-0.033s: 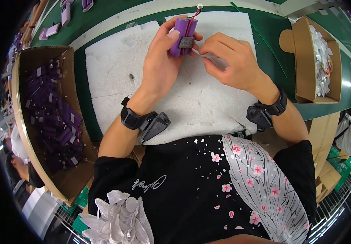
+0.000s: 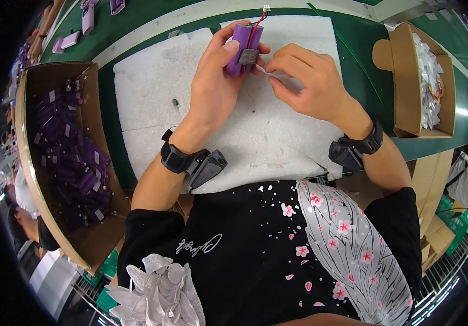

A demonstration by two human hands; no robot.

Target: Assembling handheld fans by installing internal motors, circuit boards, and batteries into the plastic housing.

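Note:
My left hand (image 2: 212, 81) is closed around a purple battery pack (image 2: 239, 41), held up over the far part of a white foam sheet (image 2: 158, 81). A grey patch (image 2: 249, 56) lies across the pack's lower half. From its top run red and black wires to a small white connector (image 2: 266, 8). Just right of the pack, my right hand (image 2: 312, 81) has thumb and forefinger brought together on a thin whitish strip (image 2: 264, 70), which reaches toward the pack's lower edge. Whether the strip is attached to the pack is hidden by the fingers.
A deep cardboard box (image 2: 101, 103) full of purple battery packs (image 2: 76, 157) stands at the left. On the right, a smaller carton (image 2: 408, 103) holds white and silvery pieces (image 2: 429, 81). A thin green strip (image 2: 359, 62) lies on the green table (image 2: 367, 43). Other people are at both sides.

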